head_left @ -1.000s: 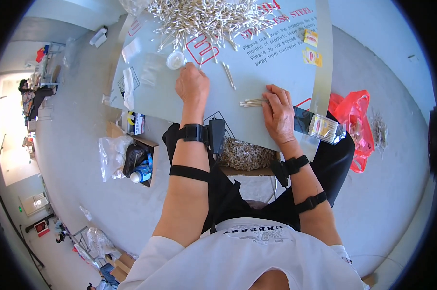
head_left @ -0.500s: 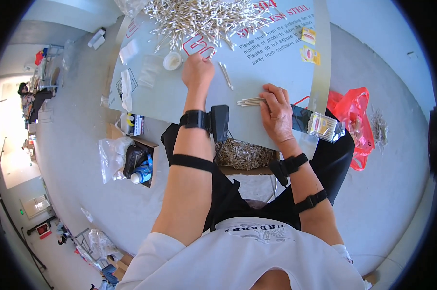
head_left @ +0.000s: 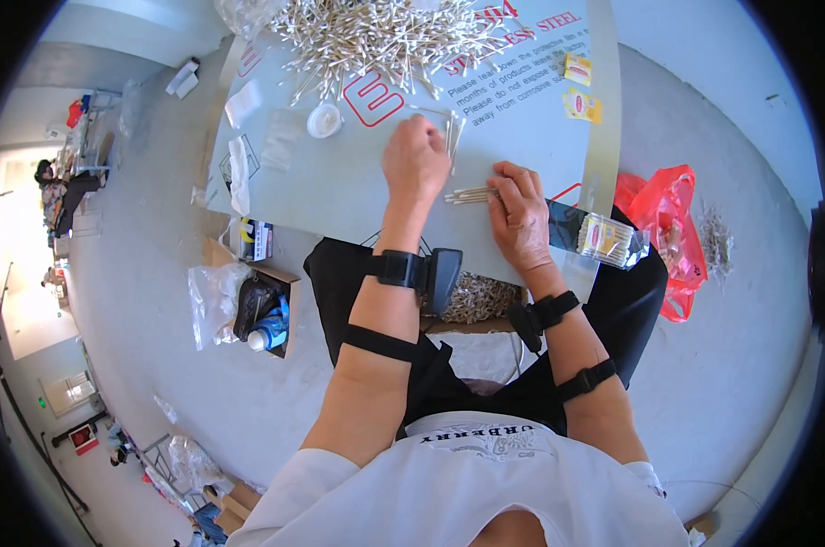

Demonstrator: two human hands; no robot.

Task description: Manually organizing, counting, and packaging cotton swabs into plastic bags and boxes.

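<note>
My left hand (head_left: 414, 162) is above the middle of the table, its fingers curled closed around cotton swabs (head_left: 453, 137) that stick out past the fingertips. One of these points sideways to the left, the others run roughly away from me. My right hand (head_left: 522, 214) rests near the table's front edge, closed on a small bundle of cotton swabs (head_left: 467, 195) whose tips point left. Beyond both hands a big loose heap of cotton swabs (head_left: 376, 41) covers the far part of the table. A small round white tub (head_left: 324, 119) stands left of my left hand.
By my right wrist lies a filled clear packet of swabs (head_left: 608, 240). Yellow cards (head_left: 582, 105) are at the table's right side. A red plastic bag (head_left: 672, 228) is on the right, an open carton (head_left: 280, 314) on the left. Another box of swabs (head_left: 476, 299) sits below the table edge.
My left hand has come nearer and to the right, away from the heap's edge, to the swabs that lay apart on the table. My right hand has stayed in place with its bundle.
</note>
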